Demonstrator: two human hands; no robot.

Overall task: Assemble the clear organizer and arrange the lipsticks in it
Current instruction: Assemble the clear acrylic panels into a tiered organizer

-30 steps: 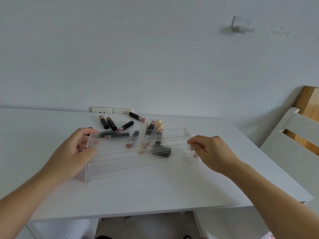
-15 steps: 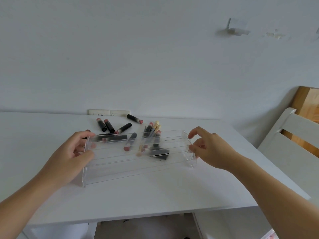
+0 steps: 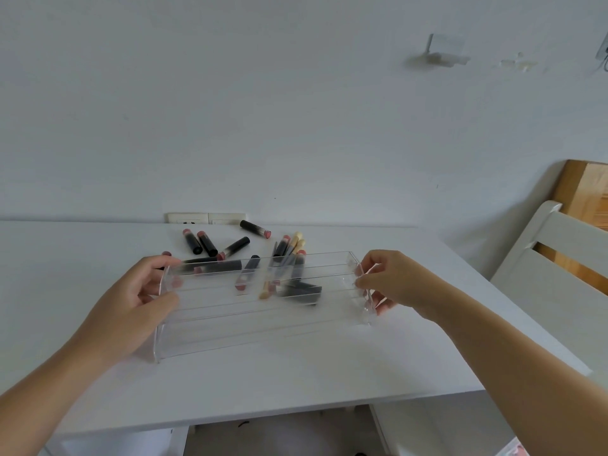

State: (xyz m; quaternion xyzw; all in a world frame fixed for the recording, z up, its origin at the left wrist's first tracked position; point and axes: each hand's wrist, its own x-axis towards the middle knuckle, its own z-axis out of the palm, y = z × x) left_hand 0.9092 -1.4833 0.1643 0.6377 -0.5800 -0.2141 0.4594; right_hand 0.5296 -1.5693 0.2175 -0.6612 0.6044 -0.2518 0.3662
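A clear stepped organizer (image 3: 263, 319) stands on the white table (image 3: 296, 383) in front of me. My left hand (image 3: 131, 301) grips its left end panel, thumb in front and fingers behind. My right hand (image 3: 394, 284) pinches its right end panel. Several lipsticks (image 3: 210, 243) with black tubes and pink or cream caps lie loose on the table behind the organizer; some show through its clear tiers. Nothing is in the organizer's tiers.
A wall socket plate (image 3: 205, 218) sits at the table's back edge against the white wall. A white chair back (image 3: 559, 258) and a wooden board (image 3: 582, 189) stand to the right. The table's front edge runs just below my forearms.
Both hands stayed on the organizer's ends. My right hand's fingers shifted from its upper corner to a pinch on the end panel. The organizer barely moved.
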